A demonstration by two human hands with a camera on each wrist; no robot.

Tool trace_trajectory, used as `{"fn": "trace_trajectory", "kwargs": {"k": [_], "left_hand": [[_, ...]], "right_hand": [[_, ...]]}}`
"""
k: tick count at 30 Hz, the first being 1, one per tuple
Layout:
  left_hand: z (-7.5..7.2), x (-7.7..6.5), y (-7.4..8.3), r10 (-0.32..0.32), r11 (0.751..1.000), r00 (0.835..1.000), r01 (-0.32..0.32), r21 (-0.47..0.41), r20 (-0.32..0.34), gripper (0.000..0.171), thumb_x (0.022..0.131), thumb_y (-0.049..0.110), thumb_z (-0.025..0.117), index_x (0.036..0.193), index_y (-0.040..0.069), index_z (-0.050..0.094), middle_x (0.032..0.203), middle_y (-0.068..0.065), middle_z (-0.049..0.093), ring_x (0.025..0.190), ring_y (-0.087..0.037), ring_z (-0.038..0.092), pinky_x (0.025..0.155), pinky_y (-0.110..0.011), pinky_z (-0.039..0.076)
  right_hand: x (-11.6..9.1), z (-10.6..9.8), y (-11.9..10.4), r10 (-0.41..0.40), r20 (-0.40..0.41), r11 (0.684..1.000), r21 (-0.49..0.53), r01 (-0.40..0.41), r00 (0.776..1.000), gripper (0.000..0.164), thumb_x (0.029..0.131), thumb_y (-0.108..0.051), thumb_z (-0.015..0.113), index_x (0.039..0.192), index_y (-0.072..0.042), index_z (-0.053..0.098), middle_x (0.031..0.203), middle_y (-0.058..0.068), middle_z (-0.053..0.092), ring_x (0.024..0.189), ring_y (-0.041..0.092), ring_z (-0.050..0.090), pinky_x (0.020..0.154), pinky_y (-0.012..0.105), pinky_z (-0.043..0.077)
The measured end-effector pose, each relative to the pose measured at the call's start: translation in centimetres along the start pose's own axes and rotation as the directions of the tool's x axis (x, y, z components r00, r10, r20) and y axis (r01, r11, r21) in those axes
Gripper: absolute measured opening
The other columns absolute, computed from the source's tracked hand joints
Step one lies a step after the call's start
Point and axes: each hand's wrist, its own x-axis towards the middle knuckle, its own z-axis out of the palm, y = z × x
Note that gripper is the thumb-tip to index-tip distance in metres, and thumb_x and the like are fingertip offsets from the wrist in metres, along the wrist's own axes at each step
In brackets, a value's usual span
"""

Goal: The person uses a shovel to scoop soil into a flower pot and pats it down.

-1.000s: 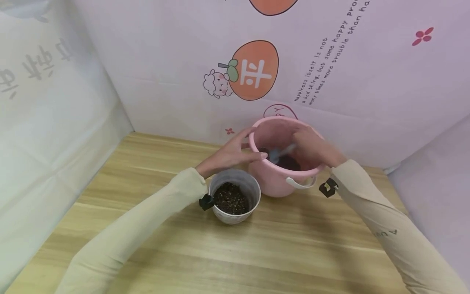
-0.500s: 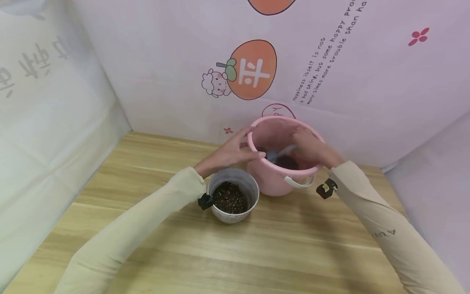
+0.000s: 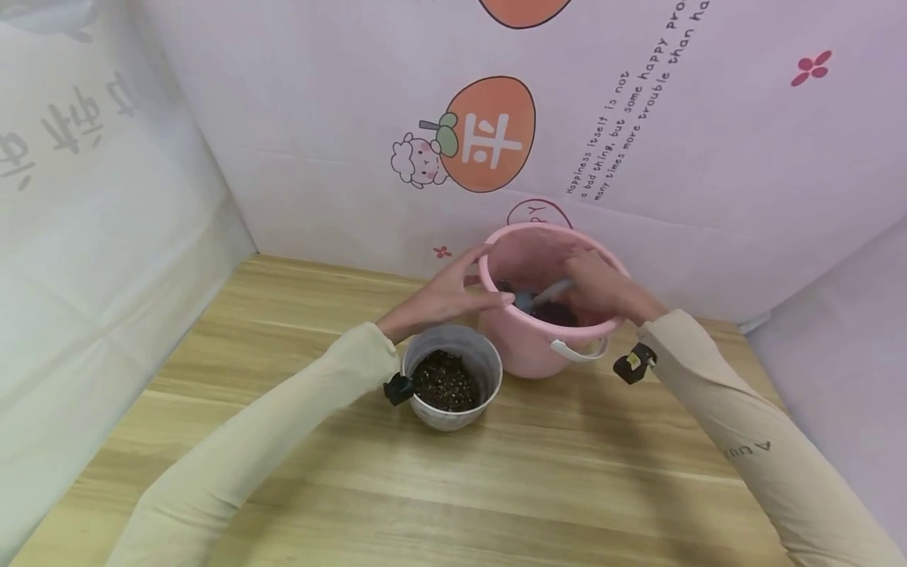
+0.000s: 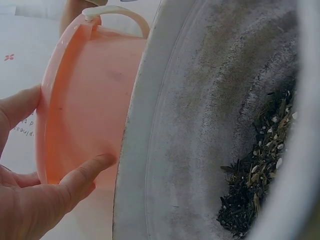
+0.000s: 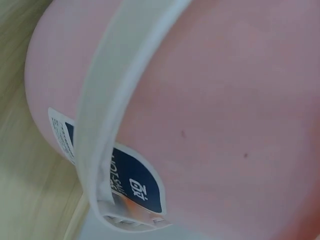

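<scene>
The left sleeve (image 3: 255, 441) is long, cream and creased; the right sleeve (image 3: 730, 417), matching, carries dark lettering (image 3: 749, 450) (only partly legible). Left cuff and right bear a blocky black mount (image 3: 399, 389) apiece, the right-hand mount (image 3: 634, 364) showing a yellowish patch. Left hand (image 3: 453, 293) and right hand (image 3: 602, 287) are bare.

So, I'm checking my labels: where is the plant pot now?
In the head view, the plant pot stands on the wood-grain table, front-left of the pink bucket, beside the left cuff.

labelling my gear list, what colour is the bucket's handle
The handle is off-white; it shows best in the right wrist view.
</scene>
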Motion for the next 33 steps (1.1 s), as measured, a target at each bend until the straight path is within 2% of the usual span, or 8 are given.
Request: {"fn": "trace_trajectory", "kwargs": {"k": [3,6,9,11,14,22,26,33], "left_hand": [[-0.1,0.0,0.1,0.0,1.0,1.0,0.0,0.006,0.003,0.097,0.091,0.027,0.081,0.166,0.009,0.022,0.171,-0.011,0.027,0.15,-0.034,0.041,0.115,-0.049,0.046],[-0.1,0.2,0.1,0.012,1.0,1.0,-0.012,-0.004,0.009,0.096,0.091,0.024,0.081,0.166,0.009,0.022,0.171,-0.012,0.026,0.151,-0.036,0.04,0.116,-0.049,0.046],[-0.2,0.4,0.1,0.02,1.0,1.0,-0.02,0.003,0.011,0.096,0.091,0.023,0.081,0.166,0.008,0.023,0.171,-0.011,0.025,0.151,-0.038,0.039,0.117,-0.049,0.045],[-0.4,0.5,0.1,0.011,1.0,1.0,-0.011,0.023,0.011,0.096,0.091,0.024,0.081,0.166,0.01,0.024,0.171,-0.01,0.025,0.152,-0.038,0.039,0.118,-0.05,0.044],[-0.6,0.6,0.1,-0.007,0.999,1.0,0.006,0.037,0.02,0.096,0.09,0.025,0.081,0.166,0.011,0.024,0.171,-0.009,0.026,0.152,-0.037,0.039,0.118,-0.05,0.044],[-1.2,0.8,0.4,-0.048,0.998,0.998,0.047,0.044,0.038,0.096,0.09,0.028,0.081,0.167,0.014,0.024,0.172,-0.007,0.025,0.153,-0.033,0.038,0.117,-0.05,0.045],[-1.1,0.9,0.2,-0.046,0.999,0.999,0.045,0.025,0.03,0.097,0.09,0.027,0.082,0.167,0.015,0.024,0.172,-0.005,0.024,0.153,-0.031,0.038,0.117,-0.048,0.045],[-0.6,0.6,-0.2,-0.036,0.999,0.999,0.036,0.011,-0.025,0.097,0.089,0.027,0.082,0.166,0.015,0.025,0.17,-0.006,0.028,0.151,-0.03,0.041,0.118,-0.045,0.045]], "right_hand": [[-0.3,-0.4,-0.2,0.095,0.067,0.989,0.108,-0.102,0.993,0.015,0.095,-0.01,0.076,0.109,-0.009,0.079,0.107,0.013,0.073,0.1,0.026,0.064,0.097,0.043,0.053],[-0.8,-0.9,-0.2,0.109,0.123,0.976,0.175,-0.13,0.986,0.02,0.099,-0.007,0.068,0.117,-0.008,0.074,0.113,0.013,0.066,0.103,0.025,0.06,0.095,0.037,0.052],[-1.2,-1.2,0.1,0.022,0.08,0.975,0.217,-0.039,0.997,0.025,0.096,0.0,0.067,0.117,-0.01,0.077,0.12,0.015,0.066,0.107,0.029,0.059,0.097,0.041,0.052],[-1.5,-1.3,0.4,-0.019,0.006,0.975,0.221,0.018,1.0,0.03,0.091,0.005,0.071,0.116,-0.009,0.079,0.128,0.019,0.066,0.113,0.033,0.06,0.102,0.05,0.05],[-2.2,-1.6,0.7,0.026,-0.018,0.971,0.239,-0.021,1.0,0.029,0.09,0.002,0.076,0.118,-0.006,0.077,0.127,0.02,0.069,0.113,0.036,0.063,0.1,0.055,0.052],[-4.0,-2.3,2.1,-0.058,-0.114,0.973,0.217,0.082,0.992,0.022,0.09,0.002,0.077,0.11,-0.006,0.08,0.111,0.009,0.077,0.107,0.029,0.068,0.096,0.037,0.054],[-4.9,-2.4,2.2,-0.019,-0.162,0.977,0.205,0.052,0.987,0.021,0.089,0.0,0.079,0.11,-0.003,0.079,0.113,0.013,0.075,0.108,0.029,0.065,0.096,0.034,0.05],[-5.8,-2.8,2.0,0.096,-0.154,0.97,0.234,-0.058,0.983,0.024,0.091,-0.004,0.078,0.115,-0.006,0.079,0.116,0.012,0.074,0.109,0.021,0.062,0.096,0.031,0.047]]}}
